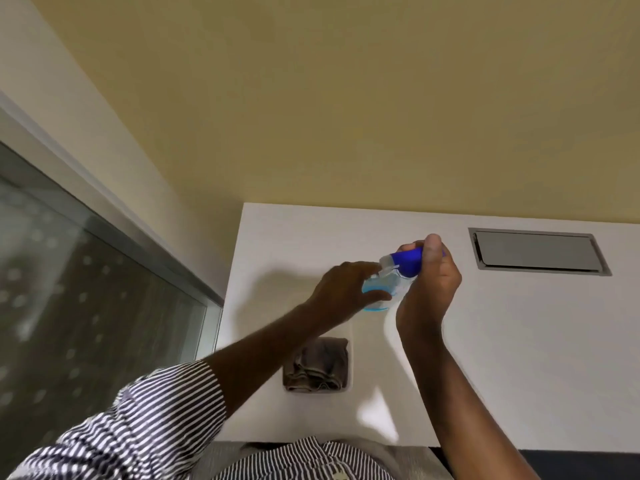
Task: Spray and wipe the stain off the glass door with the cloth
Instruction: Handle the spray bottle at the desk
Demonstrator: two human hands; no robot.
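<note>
Both hands on spray bottle over white table.
Left hand wraps clear body; right hand closed round blue head, perhaps twisting; light, slick plastic; cloth lies soft nearby; glass door left.

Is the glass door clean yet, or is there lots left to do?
Nothing looks cleaned yet. Both hands, left hand and right hand, hold the clear spray bottle of blue liquid. The folded brown cloth lies untouched on the white table. Spraying and wiping the spotted glass door remain.
</note>
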